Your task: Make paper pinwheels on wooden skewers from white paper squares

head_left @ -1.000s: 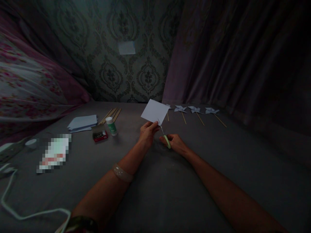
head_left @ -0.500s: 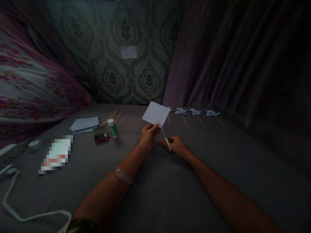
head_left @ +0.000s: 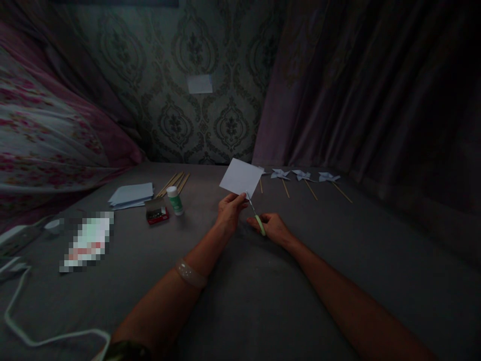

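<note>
Pinched at its lower corner, a square sheet of white paper [head_left: 241,176] is held up by my left hand [head_left: 231,209]. In my right hand [head_left: 273,228] is a pair of scissors [head_left: 259,224] with light green handles. Their blades point up and away from me and meet the paper's near corner, right beside my left fingertips. How far the blades have cut in, I cannot make out. Behind the paper and to its right, several white paper pinwheels [head_left: 301,175] on wooden sticks lie in a row; the leftmost is partly hidden.
Left of my hands stand a green-and-white bottle [head_left: 175,201] and an open red box [head_left: 157,214] of small items. Wooden sticks [head_left: 173,184] and a stack of paper [head_left: 131,194] lie behind. A white cable [head_left: 56,337] and power strip [head_left: 20,239] are at far left.
The whole view has shifted slightly, so things appear a little lower. Both hands keep their grip on the paper and the scissors, with the blades still at the same corner.
</note>
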Motion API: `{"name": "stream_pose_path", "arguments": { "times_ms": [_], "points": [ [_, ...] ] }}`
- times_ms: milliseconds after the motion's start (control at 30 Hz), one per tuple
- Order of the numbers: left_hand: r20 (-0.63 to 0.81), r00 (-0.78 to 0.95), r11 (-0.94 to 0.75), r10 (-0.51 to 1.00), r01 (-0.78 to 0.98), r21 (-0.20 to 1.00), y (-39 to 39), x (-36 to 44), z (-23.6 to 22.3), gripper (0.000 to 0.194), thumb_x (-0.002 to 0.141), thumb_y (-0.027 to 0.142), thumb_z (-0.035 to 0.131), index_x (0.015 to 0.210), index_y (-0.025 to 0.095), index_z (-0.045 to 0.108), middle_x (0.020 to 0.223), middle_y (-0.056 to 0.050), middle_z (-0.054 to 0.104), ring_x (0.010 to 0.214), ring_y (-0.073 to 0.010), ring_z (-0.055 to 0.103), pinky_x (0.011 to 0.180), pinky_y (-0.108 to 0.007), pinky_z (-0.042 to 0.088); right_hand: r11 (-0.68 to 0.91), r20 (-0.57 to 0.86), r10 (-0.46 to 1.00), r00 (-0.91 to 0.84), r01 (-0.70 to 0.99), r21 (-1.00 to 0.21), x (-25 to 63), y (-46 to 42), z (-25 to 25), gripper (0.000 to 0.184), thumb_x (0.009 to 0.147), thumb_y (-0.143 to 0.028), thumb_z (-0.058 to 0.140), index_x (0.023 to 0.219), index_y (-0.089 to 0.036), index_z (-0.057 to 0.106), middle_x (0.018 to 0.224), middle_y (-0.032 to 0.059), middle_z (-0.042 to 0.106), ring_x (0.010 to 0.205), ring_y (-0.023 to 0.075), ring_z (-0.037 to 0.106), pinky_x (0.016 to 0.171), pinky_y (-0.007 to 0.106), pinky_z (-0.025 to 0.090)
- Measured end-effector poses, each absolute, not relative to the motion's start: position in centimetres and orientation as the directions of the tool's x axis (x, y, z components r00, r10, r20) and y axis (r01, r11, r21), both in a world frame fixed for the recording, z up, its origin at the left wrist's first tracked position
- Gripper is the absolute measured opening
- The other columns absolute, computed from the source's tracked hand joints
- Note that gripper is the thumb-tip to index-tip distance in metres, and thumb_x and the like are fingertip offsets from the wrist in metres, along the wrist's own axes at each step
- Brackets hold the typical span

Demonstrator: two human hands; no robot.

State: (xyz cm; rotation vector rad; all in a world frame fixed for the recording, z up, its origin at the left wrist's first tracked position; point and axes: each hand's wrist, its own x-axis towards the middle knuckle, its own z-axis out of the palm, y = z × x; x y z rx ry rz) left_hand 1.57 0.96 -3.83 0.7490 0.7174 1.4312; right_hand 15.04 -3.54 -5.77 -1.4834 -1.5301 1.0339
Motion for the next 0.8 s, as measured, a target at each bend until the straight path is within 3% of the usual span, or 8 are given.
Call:
{"name": "stream_pose_path", "arguments": {
  "times_ms": [800],
  "points": [
    [0.010,0.047,0.018,0.999,-0.559,0.829,0.77,1.81,-4.16,0.027,0.050,0.025,0.085,0.062,0.012,0.064,0.062,-0.001,0.061,0.058,-0.0095,0.056,0.058,-0.023,0.044,0.016,0.020,1.000,0.005,0.343,-0.939,14.99,-3.48,-5.97,0.046,0.057,-0.059,0.071,0.048,-0.017,0.054,0.046,-0.0027,0.050,0.046,0.0092,0.041,0.046,0.024,0.030]
  ]
}}
